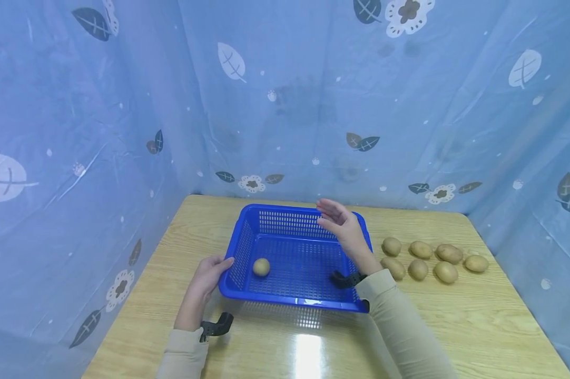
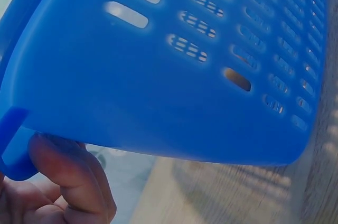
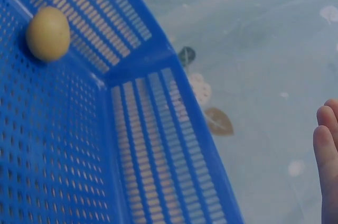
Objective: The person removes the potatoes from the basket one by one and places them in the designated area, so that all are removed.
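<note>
A blue plastic basket [image 1: 294,302] with slotted walls stands on the table. My left hand [image 1: 208,275] holds its left rim, thumb on top; in the left wrist view the fingers [image 2: 68,166] curl under the rim beside the basket's outer wall [image 2: 132,92]. One potato [image 1: 261,267] lies inside at the left, also seen in the right wrist view as a pale round potato [image 3: 48,34]. Over the basket's right back part, my right hand [image 1: 344,226] is raised with nothing in it, its fingers extended and the thumb apart from them.
To the right of the basket, several potatoes [image 1: 418,269] lie in two rough rows on the wooden table [image 1: 493,316]. A blue patterned curtain [image 1: 313,131] hangs behind the table and along both sides. Each wrist wears a black strap mount [image 1: 217,325].
</note>
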A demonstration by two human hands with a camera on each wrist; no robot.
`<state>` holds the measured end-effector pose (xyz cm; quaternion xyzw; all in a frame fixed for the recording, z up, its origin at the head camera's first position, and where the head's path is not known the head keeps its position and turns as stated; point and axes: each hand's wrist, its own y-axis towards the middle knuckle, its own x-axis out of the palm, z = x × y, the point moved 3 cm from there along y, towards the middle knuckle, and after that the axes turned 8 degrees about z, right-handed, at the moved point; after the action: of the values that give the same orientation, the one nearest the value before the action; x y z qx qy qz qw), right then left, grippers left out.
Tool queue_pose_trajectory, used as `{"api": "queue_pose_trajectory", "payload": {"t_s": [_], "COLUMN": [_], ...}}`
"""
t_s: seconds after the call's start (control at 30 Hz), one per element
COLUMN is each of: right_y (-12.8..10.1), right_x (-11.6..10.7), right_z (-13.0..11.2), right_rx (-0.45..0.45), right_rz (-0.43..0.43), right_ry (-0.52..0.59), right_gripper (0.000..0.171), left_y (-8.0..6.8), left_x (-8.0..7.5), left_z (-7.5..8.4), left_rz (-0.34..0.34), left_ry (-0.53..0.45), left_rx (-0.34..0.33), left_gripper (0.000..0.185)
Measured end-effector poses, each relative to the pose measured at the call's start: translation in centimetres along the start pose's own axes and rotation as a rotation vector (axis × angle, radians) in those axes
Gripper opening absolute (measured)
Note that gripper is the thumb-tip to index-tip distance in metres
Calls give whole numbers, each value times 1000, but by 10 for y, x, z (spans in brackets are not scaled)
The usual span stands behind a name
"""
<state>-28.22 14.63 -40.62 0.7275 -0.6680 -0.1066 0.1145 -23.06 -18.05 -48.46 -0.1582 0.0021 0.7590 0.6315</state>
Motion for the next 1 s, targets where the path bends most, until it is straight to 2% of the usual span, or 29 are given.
{"api": "queue_pose_trajectory", "payload": {"t_s": [0.47,0.77,1.0], "right_y": [25,28,28], "right_x": [48,69,85], "right_z": [32,54,70], "right_rx": [92,144,149], "right_rz": [-132,-223,-323], "right_ry": [-41,-34,-91], "right_gripper": [52,51,48], "left_y": [0,4,4], "left_x": [0,1,1], "left_z": [0,-3,-1], "left_rz": [-7,-21,-20], "left_ry": [-31,-40,-38], "left_rx": [-6,-4,6], "left_gripper": [34,33,32]}}
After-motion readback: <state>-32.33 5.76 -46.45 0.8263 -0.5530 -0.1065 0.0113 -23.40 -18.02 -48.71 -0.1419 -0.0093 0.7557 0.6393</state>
